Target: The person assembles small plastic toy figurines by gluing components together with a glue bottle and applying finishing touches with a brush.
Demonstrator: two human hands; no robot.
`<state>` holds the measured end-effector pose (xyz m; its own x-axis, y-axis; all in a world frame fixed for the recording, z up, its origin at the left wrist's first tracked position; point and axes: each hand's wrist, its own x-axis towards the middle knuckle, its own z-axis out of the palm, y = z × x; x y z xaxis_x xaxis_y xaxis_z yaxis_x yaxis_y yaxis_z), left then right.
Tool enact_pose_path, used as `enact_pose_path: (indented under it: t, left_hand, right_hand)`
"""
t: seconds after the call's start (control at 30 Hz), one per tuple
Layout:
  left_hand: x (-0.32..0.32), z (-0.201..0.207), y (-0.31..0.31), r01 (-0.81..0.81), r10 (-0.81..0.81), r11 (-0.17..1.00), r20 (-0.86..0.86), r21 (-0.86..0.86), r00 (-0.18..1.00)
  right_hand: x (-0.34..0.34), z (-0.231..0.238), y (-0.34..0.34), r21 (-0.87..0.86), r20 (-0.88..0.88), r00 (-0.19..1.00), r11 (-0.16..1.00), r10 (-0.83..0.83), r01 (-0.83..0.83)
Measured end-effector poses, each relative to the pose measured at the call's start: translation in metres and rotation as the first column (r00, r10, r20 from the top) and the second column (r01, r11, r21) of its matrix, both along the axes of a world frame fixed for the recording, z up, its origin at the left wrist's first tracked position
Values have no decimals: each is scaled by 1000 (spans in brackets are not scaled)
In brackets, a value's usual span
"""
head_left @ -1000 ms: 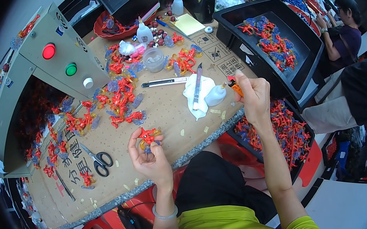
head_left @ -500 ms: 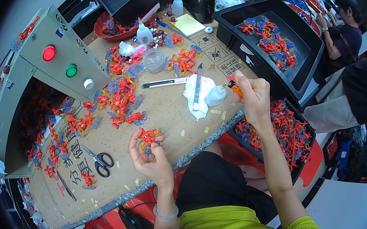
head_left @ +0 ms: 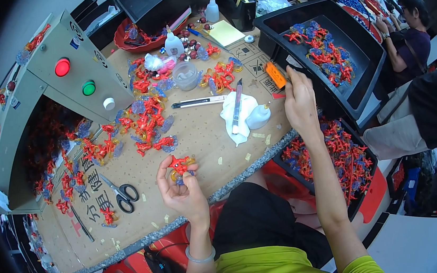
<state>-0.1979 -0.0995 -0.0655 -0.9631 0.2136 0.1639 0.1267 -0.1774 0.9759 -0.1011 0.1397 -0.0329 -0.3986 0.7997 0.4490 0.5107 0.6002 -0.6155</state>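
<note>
My left hand [head_left: 184, 190] is closed in a pinch on a small red toy figure [head_left: 180, 165] with clear yellow and blue parts, just above the table's front edge. My right hand [head_left: 300, 98] is open, its fingers stretched out beside an orange lighter [head_left: 275, 75] on the cardboard; they appear to have let go of it. Nearer to me, a white squeeze bottle [head_left: 259, 116] with a thin tip lies tilted on a white cloth [head_left: 236, 124]. A slim pen-like tool [head_left: 237, 108] rests across that cloth, and a craft knife [head_left: 198, 102] lies to its left.
Many red figures [head_left: 144, 117] are heaped across the table's middle and left. Black-handled scissors [head_left: 125, 198] lie near the front. A grey machine [head_left: 88, 59] with red and green buttons stands at left. Black trays [head_left: 316, 6] of figures are on the right; a person [head_left: 414, 52] works beyond.
My right hand has moved up and away from the bottle's tip, and its fingers have opened. The lighter, gripped before, now lies beside them. My left hand keeps its figure, barely moved.
</note>
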Motion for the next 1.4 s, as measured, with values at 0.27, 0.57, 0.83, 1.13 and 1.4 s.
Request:
enact_pose_path:
  t: [0.27, 0.57, 0.83, 1.13, 1.4]
  left_hand:
    - [-4, -2, -4, -3, 3, 1000, -10, -19, 1000]
    - [2, 6, -5, 77, -77, 996, -2, -39, 997]
    - [76, 40, 13, 425, -421, 904, 67, -52, 904]
    - [185, 22, 64, 947, -897, 307, 362, 97, 254]
    - [205, 25, 82, 977, -933, 158, 344, 140, 102]
  right_hand:
    - [7, -18, -48, -383, -511, 773, 706, 375, -595]
    - [49, -2, -78, -406, -481, 833, 772, 275, -489]
    - [173, 12, -161, -533, -677, 717, 561, 166, -633]
    - [249, -12, -188, -561, -783, 569, 682, -254, -469]
    - [299, -39, -175, -569, -817, 383, 705, -430, -424]
